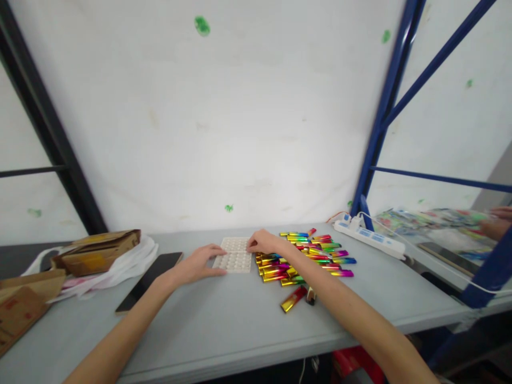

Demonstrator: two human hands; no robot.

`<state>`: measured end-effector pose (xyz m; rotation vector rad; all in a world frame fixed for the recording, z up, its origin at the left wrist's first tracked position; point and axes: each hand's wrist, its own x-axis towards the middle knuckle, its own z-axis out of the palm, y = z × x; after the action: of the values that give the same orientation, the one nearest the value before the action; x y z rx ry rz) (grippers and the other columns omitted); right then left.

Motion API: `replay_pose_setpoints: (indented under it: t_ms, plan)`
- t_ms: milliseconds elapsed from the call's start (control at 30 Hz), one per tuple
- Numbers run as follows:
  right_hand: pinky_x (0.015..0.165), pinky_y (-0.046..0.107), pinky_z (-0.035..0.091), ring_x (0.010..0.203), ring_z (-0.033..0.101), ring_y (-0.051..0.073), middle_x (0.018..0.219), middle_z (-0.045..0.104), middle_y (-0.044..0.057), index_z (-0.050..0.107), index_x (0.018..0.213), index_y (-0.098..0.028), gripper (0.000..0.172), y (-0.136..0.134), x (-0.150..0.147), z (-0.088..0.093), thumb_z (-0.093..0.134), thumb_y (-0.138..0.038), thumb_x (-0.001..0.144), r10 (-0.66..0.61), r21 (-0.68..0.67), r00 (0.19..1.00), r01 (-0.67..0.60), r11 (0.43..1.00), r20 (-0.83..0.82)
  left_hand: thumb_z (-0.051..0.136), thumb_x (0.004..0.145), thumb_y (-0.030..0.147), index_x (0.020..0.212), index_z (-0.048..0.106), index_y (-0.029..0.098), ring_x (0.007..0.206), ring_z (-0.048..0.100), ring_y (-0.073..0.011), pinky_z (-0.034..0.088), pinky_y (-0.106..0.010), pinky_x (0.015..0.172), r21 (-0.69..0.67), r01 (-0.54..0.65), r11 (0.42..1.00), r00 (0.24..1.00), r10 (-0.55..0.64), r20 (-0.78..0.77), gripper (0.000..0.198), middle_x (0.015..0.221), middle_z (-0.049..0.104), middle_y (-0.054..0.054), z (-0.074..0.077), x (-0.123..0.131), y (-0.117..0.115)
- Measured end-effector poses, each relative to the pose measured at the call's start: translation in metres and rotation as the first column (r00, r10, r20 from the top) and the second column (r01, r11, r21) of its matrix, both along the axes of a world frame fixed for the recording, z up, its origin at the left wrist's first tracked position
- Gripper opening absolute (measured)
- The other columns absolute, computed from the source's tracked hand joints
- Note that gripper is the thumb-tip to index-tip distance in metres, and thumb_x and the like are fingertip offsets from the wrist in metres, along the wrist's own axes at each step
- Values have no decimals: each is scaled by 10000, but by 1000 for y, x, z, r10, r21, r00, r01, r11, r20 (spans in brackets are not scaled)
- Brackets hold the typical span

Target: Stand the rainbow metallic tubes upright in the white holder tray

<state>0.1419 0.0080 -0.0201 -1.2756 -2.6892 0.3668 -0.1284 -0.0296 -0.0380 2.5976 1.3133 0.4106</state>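
A white tray [232, 261] with rows of small round cells lies flat on the grey table. My left hand [199, 263] rests at its left edge, thumb and fingers spread apart. At the tray's far right corner, the fingers of my right hand [264, 242] are curled down and pressed together; whatever they hold is hidden. Many shiny flat sleeves [276, 273] in gold, red, green, blue and purple lie heaped right of the tray, partly under my right forearm. Nearer the front, one red-gold sleeve [293, 299] lies apart beside a small dark piece [310, 296].
On the left are a dark phone-like slab [154, 277], an open cardboard box [98, 253] and a white plastic bag [136, 258]. A power strip [370, 238] lies back right by a blue post [376, 133]. Beyond it shows another person's hand [498, 224].
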Motion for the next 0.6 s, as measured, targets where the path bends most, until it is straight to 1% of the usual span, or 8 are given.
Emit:
replay_pose_setpoints:
  t_ms: [67, 167, 233, 333, 400, 500, 600]
  plan:
    - [700, 201, 461, 808, 698, 164, 997, 791, 90, 795, 1043, -133, 219, -2, -2, 0, 636, -212, 914, 1, 33, 1000, -2, 999, 20, 690, 774, 619, 1249, 698, 222, 1167, 637, -306, 476, -393, 1041, 3, 8, 1000, 1000, -8, 5, 618, 1317, 663, -119, 2, 0, -1]
    - [723, 228, 459, 785, 692, 177, 979, 786, 133, 800, 991, -111, 197, -5, -6, 2, 646, -200, 905, 12, 86, 998, -17, 996, 63, 697, 779, 595, 1242, 704, 202, 1175, 634, -308, 466, -393, 1051, 4, 18, 1000, 1000, -18, -8, 608, 1300, 670, -131, 4, 1, -2]
    - [743, 247, 458, 786, 694, 190, 962, 782, 159, 801, 965, -102, 193, -7, -8, 4, 652, -210, 908, 23, 127, 994, -36, 991, 109, 702, 777, 595, 1241, 705, 196, 1174, 635, -310, 467, -392, 1049, 3, 20, 1000, 1000, -20, -19, 612, 1299, 670, -132, 4, 3, -4]
    - [760, 255, 457, 819, 700, 202, 968, 778, 168, 797, 982, -105, 211, -8, -7, 4, 651, -247, 928, 34, 178, 985, -65, 982, 171, 705, 773, 609, 1232, 709, 188, 1201, 621, -320, 443, -403, 1076, 6, 9, 1000, 999, -9, -37, 623, 1307, 669, -138, 2, 5, -6]
    - [767, 254, 455, 841, 702, 205, 975, 777, 166, 793, 993, -106, 221, -10, -6, 3, 633, -251, 944, 43, 184, 984, -76, 980, 175, 703, 772, 623, 1221, 714, 190, 1202, 618, -318, 437, -407, 1081, 10, 6, 1000, 999, -6, -32, 623, 1297, 675, -139, 0, 5, -7]
    - [760, 256, 450, 838, 701, 206, 974, 774, 173, 791, 992, -100, 242, -13, -5, 1, 597, -241, 961, 42, 185, 980, -78, 980, 192, 704, 769, 644, 1212, 717, 211, 1169, 634, -302, 459, -397, 1052, 13, 13, 1000, 1000, -13, -10, 619, 1270, 688, -125, -5, 5, -7]
    - [758, 261, 443, 843, 693, 211, 967, 771, 182, 790, 976, -89, 248, -14, -5, 2, 577, -214, 961, 52, 191, 973, -96, 977, 225, 703, 769, 658, 1224, 715, 226, 1186, 626, -300, 450, -393, 1060, 17, 17, 1000, 1000, -17, -5, 627, 1285, 682, -116, -9, 3, -5]
